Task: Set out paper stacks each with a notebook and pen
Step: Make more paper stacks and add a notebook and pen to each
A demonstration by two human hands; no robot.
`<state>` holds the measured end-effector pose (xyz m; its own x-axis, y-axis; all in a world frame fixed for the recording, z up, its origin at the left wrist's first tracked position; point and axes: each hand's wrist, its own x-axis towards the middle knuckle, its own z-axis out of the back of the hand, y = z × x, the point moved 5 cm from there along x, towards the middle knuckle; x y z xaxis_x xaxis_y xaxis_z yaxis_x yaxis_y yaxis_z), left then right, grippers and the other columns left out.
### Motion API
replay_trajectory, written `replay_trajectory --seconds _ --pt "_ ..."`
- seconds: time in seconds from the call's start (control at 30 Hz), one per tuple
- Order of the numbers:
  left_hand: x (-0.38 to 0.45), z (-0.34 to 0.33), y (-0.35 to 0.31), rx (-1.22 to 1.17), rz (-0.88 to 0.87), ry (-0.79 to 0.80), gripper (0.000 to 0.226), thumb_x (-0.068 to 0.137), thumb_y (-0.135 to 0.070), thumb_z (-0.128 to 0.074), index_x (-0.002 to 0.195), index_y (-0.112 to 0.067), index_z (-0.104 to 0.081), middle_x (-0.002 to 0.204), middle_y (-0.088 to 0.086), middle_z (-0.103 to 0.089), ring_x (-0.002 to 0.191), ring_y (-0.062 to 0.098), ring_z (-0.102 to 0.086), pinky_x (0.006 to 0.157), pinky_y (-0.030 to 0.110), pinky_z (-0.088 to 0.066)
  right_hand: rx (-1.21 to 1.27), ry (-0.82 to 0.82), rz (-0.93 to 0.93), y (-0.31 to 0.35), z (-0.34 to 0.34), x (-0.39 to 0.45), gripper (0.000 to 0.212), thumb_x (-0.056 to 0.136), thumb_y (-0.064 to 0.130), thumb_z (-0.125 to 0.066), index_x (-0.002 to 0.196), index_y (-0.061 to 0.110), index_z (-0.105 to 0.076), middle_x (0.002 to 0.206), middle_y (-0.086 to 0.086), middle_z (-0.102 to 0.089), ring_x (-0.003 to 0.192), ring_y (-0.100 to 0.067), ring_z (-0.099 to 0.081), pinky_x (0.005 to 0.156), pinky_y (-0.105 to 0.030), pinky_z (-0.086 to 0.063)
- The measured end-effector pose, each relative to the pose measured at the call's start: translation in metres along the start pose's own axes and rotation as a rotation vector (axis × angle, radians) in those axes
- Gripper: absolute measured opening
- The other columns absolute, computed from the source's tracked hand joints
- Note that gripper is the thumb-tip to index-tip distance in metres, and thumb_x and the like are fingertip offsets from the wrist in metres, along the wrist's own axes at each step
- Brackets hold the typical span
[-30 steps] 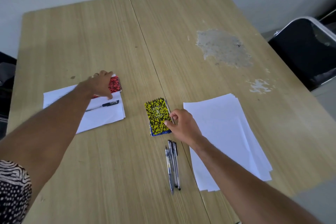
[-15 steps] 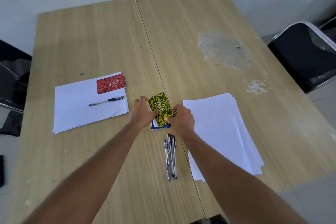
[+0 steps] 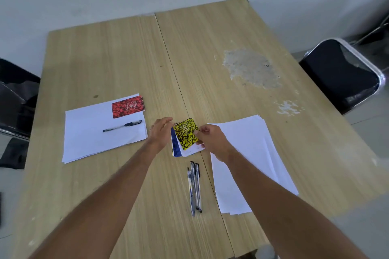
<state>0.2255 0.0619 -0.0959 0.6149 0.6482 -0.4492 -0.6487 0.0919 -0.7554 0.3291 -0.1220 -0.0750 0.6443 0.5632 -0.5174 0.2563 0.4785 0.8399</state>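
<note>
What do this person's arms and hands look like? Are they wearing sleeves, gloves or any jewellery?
Both forearms are bare right up to the bottom edge of the picture, with no sleeves showing and no gloves or wristwatch. The left hand has a thin, pale ring on one finger. The right hand shows no ring or band that I can make out. No markings are visible on either arm.

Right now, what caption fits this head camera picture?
Right hand lifts speckled yellow spiral notebook; left hand beside it.
</note>
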Motion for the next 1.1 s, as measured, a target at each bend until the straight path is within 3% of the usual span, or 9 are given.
replay_trajectory --seconds 0.13,0.27,0.4,0.5,0.63,0.8,0.87,0.97,1.1 --pt "-0.008 -0.001 -0.026 -0.171 -0.046 0.122 0.049 0.104 -0.033 -0.032 0.133 -0.013 -0.065 0.136 0.006 -0.065 0.126 0.020 -0.053 0.106 0.037 -0.035 0.314 0.116 -0.002 0.025 0.000 -0.009 0.030 0.101 0.011 -0.061 0.131 0.010 -0.057 0.097 -0.021 -0.073 0.076 -0.026 -0.075 0.074 -0.036 -0.061" --pt "-0.013 -0.004 -0.040 -0.392 0.025 0.320 0.077 0.098 -0.059 -0.020 0.111 -0.006 -0.075 0.112 0.017 -0.076 0.101 0.031 -0.064 0.100 0.047 -0.041 0.619 0.196 -0.037 0.066 0.004 -0.010 0.018 0.104 0.007 -0.055 0.116 -0.001 -0.065 0.104 -0.024 -0.075 0.079 -0.029 -0.076 0.073 -0.033 -0.063" --pt "-0.024 -0.013 -0.047 -0.553 0.093 0.462 0.111 0.084 -0.091 -0.010 0.128 -0.007 -0.068 0.127 0.018 -0.071 0.121 0.034 -0.066 0.106 0.050 -0.045 0.794 0.252 -0.054 0.098 0.008 0.000 0.025 0.108 0.021 -0.051 0.115 -0.001 -0.060 0.114 -0.022 -0.076 0.090 -0.033 -0.077 0.079 -0.035 -0.063" --pt "-0.032 -0.017 -0.050 -0.649 0.131 0.509 0.104 0.085 -0.089 -0.025 0.134 -0.007 -0.065 0.131 0.018 -0.069 0.123 0.032 -0.065 0.108 0.053 -0.045 0.856 0.262 -0.070 0.109 0.010 0.011 0.052 0.109 0.036 -0.046 0.136 -0.009 -0.047 0.130 -0.023 -0.069 0.107 -0.039 -0.073 0.087 -0.041 -0.061" --pt "-0.033 -0.020 -0.047 -0.573 0.113 0.528 0.066 0.085 -0.046 -0.072 0.135 -0.004 -0.062 0.135 0.023 -0.065 0.114 0.037 -0.065 0.108 0.057 -0.045 0.827 0.233 -0.110 0.098 0.013 0.025 0.070 0.107 0.039 -0.049 0.157 -0.001 -0.020 0.145 -0.025 -0.056 0.117 -0.047 -0.067 0.080 -0.042 -0.063" --pt "-0.037 -0.031 -0.026 -0.633 0.191 0.505 0.057 0.091 -0.034 -0.071 0.132 0.004 -0.060 0.113 0.027 -0.069 0.102 0.045 -0.065 0.085 0.051 -0.055 0.583 0.114 -0.134 0.055 0.040 0.024 0.047 0.105 0.036 -0.055 0.142 0.012 -0.037 0.128 -0.026 -0.067 0.095 -0.041 -0.074 0.085 -0.045 -0.063" --pt "-0.036 -0.036 -0.016 -0.673 0.215 0.484 0.052 0.095 -0.032 -0.067 0.132 0.004 -0.060 0.116 0.028 -0.069 0.101 0.044 -0.066 0.087 0.052 -0.054 0.239 -0.032 -0.133 0.024 0.064 0.024 0.046 0.102 0.036 -0.059 0.133 0.003 -0.052 0.117 -0.018 -0.074 0.088 -0.034 -0.073 0.083 -0.042 -0.062" --pt "-0.037 -0.042 -0.010 -0.653 0.239 0.429 0.039 0.100 -0.026 -0.062 0.129 0.000 -0.062 0.118 0.030 -0.069 0.095 0.039 -0.069 0.086 0.051 -0.057 -0.395 -0.300 -0.117 -0.021 0.109 0.014 0.052 0.092 0.041 -0.071 0.134 0.012 -0.060 0.123 -0.008 -0.072 0.111 -0.027 -0.068 0.096 -0.039 -0.055" --pt "-0.042 -0.053 -0.016 -0.534 0.215 0.324 0.026 0.100 -0.023 -0.063 0.121 -0.008 -0.064 0.100 0.016 -0.072 0.078 0.029 -0.070 0.066 0.036 -0.057 -0.732 -0.518 -0.175 -0.059 0.147 -0.017 0.067 0.085 0.052 -0.074 0.137 0.015 -0.055 0.135 -0.010 -0.054 0.127 -0.034 -0.050 0.104 -0.045 -0.046"
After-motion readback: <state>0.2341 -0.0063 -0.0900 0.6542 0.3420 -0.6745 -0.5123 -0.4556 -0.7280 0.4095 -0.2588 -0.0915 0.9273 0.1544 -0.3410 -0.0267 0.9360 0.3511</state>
